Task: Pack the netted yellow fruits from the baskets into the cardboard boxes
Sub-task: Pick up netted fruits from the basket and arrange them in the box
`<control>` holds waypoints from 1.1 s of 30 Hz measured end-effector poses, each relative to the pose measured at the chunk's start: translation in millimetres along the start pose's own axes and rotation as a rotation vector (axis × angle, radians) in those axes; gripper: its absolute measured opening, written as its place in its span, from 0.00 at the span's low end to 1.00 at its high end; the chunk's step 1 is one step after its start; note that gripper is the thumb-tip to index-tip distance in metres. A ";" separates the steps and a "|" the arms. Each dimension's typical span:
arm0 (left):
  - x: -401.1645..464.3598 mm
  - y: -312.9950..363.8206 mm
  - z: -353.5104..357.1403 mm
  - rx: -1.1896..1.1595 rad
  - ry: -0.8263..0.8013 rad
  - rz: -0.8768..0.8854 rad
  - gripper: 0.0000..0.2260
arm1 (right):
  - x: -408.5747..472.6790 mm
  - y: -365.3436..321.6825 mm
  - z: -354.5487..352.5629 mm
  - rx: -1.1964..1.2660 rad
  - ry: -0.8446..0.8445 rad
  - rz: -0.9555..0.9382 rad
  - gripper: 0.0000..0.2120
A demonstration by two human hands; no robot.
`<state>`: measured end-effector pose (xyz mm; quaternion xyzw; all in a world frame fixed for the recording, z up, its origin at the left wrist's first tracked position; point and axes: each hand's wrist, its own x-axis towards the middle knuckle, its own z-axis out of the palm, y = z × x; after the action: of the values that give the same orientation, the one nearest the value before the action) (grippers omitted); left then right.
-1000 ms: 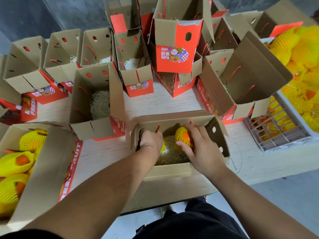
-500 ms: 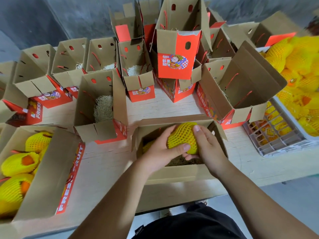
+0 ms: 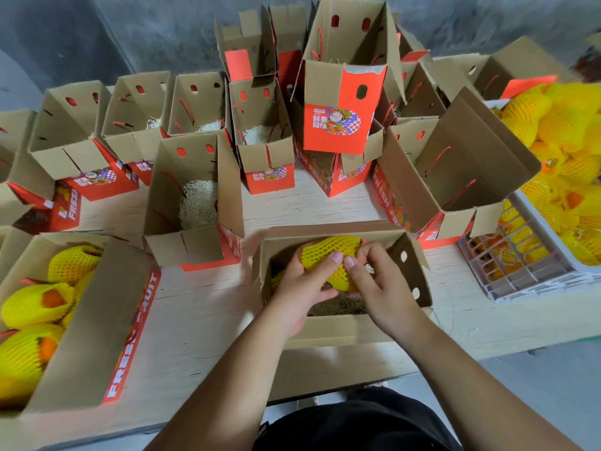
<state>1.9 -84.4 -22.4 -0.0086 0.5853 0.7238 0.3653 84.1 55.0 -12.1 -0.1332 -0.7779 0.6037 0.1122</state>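
L hand (image 3: 300,289) & R hand (image 3: 379,288) both gripping one netted yellow fruit (image 3: 328,255), fingers curling round it, holding it over the open cardboard box (image 3: 328,330) at near tabletop (image 3: 201,307) edge. Straw padding lying in box bottom. More netted fruits sitting in basket (image 3: 533,281) far right, others in box (image 3: 81,346) at left.

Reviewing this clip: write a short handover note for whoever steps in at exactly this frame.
Left hand and right hand both grip one netted fruit over the open front box, which has straw and a second fruit low on its left.
Done: left box holds several fruits.
Left: seat this fruit, then fill the straw-lined boxes behind from the basket on the right.
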 end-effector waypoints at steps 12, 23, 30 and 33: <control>0.0 2.4 -9.8 -0.207 -0.198 -0.051 0.31 | 7.3 -10.2 3.1 -0.362 0.202 -0.202 0.13; -2.2 9.1 -14.2 -0.348 -0.209 -0.100 0.35 | 11.7 -15.4 9.9 0.026 0.155 -0.230 0.11; -3.4 10.2 -3.9 -0.272 -0.105 -0.071 0.30 | 8.0 -13.2 15.6 0.147 0.337 -0.128 0.08; -0.9 10.3 8.6 -0.278 0.024 0.030 0.25 | 7.2 -20.8 28.6 0.201 0.436 0.032 0.18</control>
<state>0.7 -77.9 -10.6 -0.0591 0.4838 0.8030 0.3429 66.2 26.6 1.1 -0.2611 -0.6690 0.6369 0.2806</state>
